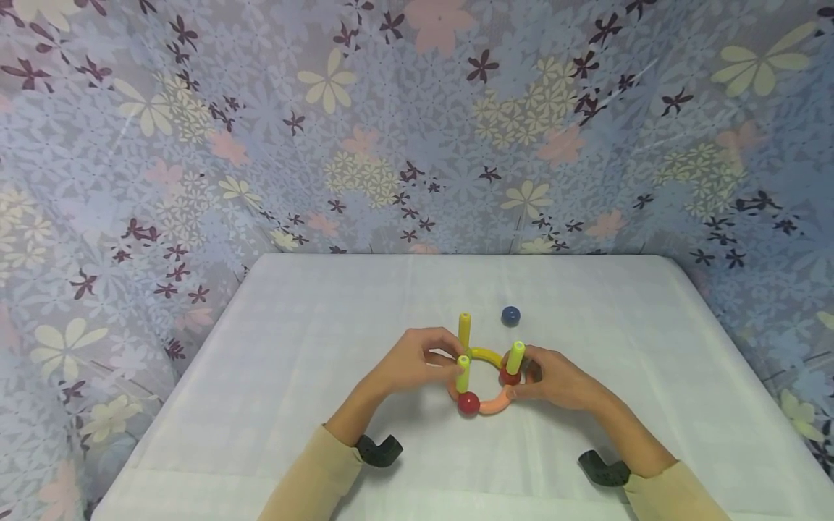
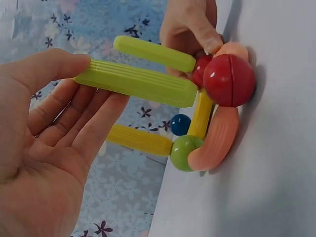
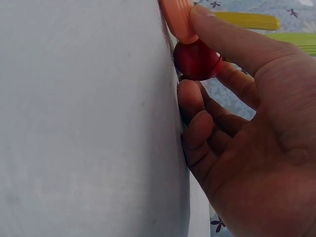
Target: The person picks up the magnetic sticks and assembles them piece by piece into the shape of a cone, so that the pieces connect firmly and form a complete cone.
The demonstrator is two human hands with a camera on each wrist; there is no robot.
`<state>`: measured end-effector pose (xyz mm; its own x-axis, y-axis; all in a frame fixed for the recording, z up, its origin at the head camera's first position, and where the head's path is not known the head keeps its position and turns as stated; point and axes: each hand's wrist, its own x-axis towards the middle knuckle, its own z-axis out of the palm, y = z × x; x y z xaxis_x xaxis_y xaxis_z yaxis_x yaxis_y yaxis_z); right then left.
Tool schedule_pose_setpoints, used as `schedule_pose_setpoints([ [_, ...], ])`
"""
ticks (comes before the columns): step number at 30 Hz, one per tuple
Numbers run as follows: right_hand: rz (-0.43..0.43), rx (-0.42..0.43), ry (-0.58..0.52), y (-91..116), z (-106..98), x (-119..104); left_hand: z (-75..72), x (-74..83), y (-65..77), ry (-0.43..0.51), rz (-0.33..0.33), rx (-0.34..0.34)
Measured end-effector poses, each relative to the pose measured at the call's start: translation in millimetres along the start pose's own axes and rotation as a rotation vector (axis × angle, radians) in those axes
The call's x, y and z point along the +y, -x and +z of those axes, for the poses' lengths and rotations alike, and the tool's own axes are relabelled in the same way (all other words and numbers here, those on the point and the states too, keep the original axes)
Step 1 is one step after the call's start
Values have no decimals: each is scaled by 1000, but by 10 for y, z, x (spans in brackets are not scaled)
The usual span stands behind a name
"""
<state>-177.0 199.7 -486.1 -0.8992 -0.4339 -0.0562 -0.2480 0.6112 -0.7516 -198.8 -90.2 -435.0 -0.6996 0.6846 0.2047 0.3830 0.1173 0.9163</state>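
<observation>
A ring of toy connector pieces lies on the table, made of orange curved pieces [image 1: 496, 404], a yellow curved piece [image 1: 487, 355], two red balls and a green ball [image 2: 182, 153]. My left hand [image 1: 417, 362] pinches the upper end of a light green ribbed rod [image 2: 138, 85], whose lower end meets the near red ball [image 2: 229, 80]. My right hand [image 1: 557, 380] grips the ring at the other red ball [image 3: 197, 60], its thumb on an orange curved piece. From that ball rises a second light green rod [image 1: 516, 357]. A yellow rod [image 1: 464, 330] stands upright on the green ball.
A loose blue ball [image 1: 511, 316] lies behind the ring on the white-covered table [image 1: 313, 311]. A floral cloth [image 1: 391, 130] hangs behind and at both sides. Dark curved wrist mounts [image 1: 380, 451] sit at both sleeves.
</observation>
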Motion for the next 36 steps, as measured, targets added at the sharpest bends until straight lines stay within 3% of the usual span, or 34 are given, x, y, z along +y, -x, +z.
schedule_pose_setpoints([
  [11, -11, 14, 4, 12, -2, 7, 69, 45, 9, -12, -10, -30],
  [23, -19, 1, 9, 2, 3, 14, 70, 43, 10, -15, 40, -59],
  [27, -2, 3, 15, -4, 12, 18, -2, -34, 22, -35, 54, 27],
  [33, 8, 10, 19, 6, 8, 2, -30, -217, -9, -136, -16, 288],
  [36, 8, 11, 24, 8, 4, -3, 0, -326, -45, -185, -74, 295],
])
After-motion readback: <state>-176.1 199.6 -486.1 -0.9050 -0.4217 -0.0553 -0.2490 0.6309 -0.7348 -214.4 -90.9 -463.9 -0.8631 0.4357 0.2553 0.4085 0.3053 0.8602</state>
